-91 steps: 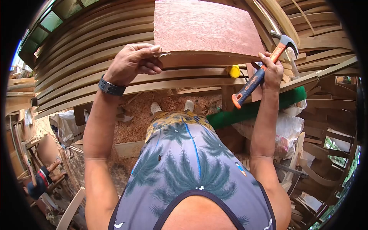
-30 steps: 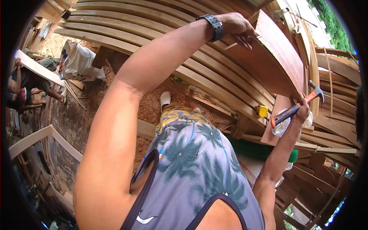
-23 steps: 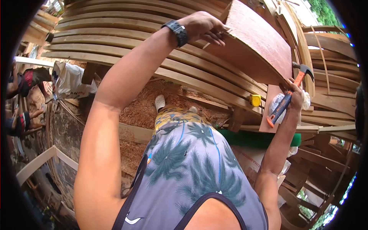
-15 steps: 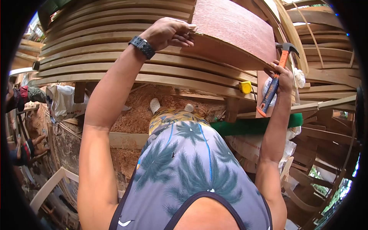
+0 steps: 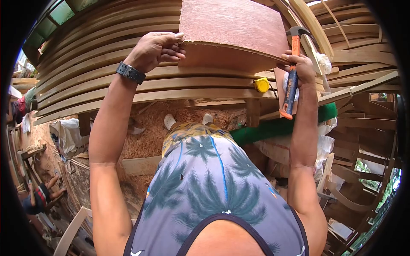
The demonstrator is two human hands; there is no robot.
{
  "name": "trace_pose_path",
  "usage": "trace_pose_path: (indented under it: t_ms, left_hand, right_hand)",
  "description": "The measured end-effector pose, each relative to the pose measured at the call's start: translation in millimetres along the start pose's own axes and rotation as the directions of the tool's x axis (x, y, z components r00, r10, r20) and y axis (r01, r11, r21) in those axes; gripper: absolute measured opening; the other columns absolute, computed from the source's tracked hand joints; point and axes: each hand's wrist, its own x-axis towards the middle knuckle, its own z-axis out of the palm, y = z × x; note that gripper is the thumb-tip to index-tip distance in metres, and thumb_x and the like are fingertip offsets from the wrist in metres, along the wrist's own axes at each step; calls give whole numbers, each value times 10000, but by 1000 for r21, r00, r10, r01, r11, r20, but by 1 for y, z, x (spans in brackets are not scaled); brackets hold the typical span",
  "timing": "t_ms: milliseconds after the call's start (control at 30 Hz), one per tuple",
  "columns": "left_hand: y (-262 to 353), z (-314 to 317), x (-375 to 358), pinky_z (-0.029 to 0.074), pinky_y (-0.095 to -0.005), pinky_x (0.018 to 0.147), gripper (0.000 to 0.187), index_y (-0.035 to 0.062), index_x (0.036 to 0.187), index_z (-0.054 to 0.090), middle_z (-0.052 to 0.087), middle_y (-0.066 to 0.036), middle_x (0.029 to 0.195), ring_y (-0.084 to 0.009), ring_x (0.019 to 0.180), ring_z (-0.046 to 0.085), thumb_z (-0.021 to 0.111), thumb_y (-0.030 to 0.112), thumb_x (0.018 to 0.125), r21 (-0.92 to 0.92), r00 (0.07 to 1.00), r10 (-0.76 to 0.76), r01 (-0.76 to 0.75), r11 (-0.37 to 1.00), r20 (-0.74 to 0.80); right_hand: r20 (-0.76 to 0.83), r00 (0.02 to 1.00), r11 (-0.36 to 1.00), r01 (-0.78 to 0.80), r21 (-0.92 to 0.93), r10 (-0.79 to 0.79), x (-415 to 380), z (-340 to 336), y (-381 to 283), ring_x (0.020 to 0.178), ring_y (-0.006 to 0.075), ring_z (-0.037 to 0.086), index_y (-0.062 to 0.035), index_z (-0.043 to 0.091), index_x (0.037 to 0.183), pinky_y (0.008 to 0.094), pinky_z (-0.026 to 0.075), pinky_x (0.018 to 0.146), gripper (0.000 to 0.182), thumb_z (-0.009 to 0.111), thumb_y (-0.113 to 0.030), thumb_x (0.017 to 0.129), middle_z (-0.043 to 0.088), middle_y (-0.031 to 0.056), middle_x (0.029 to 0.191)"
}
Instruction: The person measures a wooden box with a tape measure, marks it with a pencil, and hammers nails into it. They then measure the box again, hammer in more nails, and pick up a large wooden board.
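A reddish plywood panel (image 5: pixel 232 23) is held raised and tilted above the wooden slats, its near edge facing me. My left hand (image 5: pixel 159 52) pinches the near left corner between thumb and fingers, the other fingers curled below. At the near right corner, my right hand (image 5: pixel 302 68) is closed around a claw hammer (image 5: pixel 292 81) with an orange and dark blue handle, its head pointing up. Fingers of that hand also touch the panel edge. A yellow tape measure (image 5: pixel 261 85) lies on the slats just below the panel.
Long wooden slats (image 5: pixel 102 73) run in rows across the bench. A green roll (image 5: pixel 273 128) lies below the right forearm. Stacked boards (image 5: pixel 363 55) stand at right, and a white sack (image 5: pixel 70 134) sits at left. Another person (image 5: pixel 38 198) is at far left. Shavings (image 5: pixel 147 143) cover the floor.
The panel has shifted left, with its left end lowered toward me along with my left hand. The view has moved a little. Both hands keep their holds.
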Motion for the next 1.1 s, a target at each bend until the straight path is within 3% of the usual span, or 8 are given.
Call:
trace_pose_path:
  t_ms: [367,567,667,700,733,800,933,1100]
  left_hand:
    - [-6,-1,0,652,-264,681,307,-60,1205,627,724,-171,945,-216,797,760,586,197,1043,-43,1000,-15,14,999,-27]
    - [-7,4,-4,628,-263,633,253,11,1103,696,748,-121,853,-186,739,756,662,241,1005,25,998,36,-35,999,-45]
    - [-14,12,-6,501,-211,542,226,40,959,736,674,-18,715,-85,575,618,709,264,981,113,976,148,-130,985,-161]
    - [-17,14,-6,455,-220,515,233,67,809,700,614,20,677,-54,543,547,760,245,947,74,965,194,-183,980,-174]
    - [-21,10,-3,440,-216,525,182,65,862,733,606,42,680,-39,558,511,758,222,950,-1,972,198,-199,980,-125]
    - [-30,21,-1,439,-217,531,176,49,936,756,606,52,699,-26,582,500,756,223,953,-10,937,231,-242,970,-261]
    - [-40,25,-3,535,-229,734,259,-10,1102,753,752,-38,922,-69,789,645,711,217,984,22,904,307,-315,949,-298]
    - [-41,24,-11,514,-290,927,248,4,1148,746,767,-87,1015,-143,946,698,645,185,1010,22,857,426,-438,898,-289]
  right_hand:
    - [31,1000,1000,4,-17,-3,1,-2,3,847,250,727,111,562,1169,410,655,759,331,625,18,858,696,191,954]
    - [-20,999,999,25,-29,-26,-5,3,7,787,207,700,87,593,1148,368,638,743,286,626,10,874,692,149,925]
    - [-23,999,999,29,-33,-30,-6,3,8,788,209,701,73,607,1135,376,640,756,289,671,-4,864,687,136,909]
    - [-24,999,999,26,-31,-27,-7,3,7,789,208,701,67,611,1130,380,641,759,287,681,-6,861,684,131,904]
    - [-24,999,999,22,-32,-23,-9,3,6,791,207,701,60,616,1124,383,643,762,285,692,-8,858,682,127,899]
    - [-50,998,999,20,-46,-23,-11,6,6,824,217,711,58,617,1125,393,645,772,283,688,-7,859,681,126,917]
    - [-10,1000,998,21,-57,-22,-7,0,8,831,228,719,71,602,1148,394,646,786,299,663,3,863,688,143,948]
    - [-29,1000,999,-2,-54,0,-4,-7,11,864,244,728,84,589,1185,389,647,798,314,592,4,881,703,176,1007]
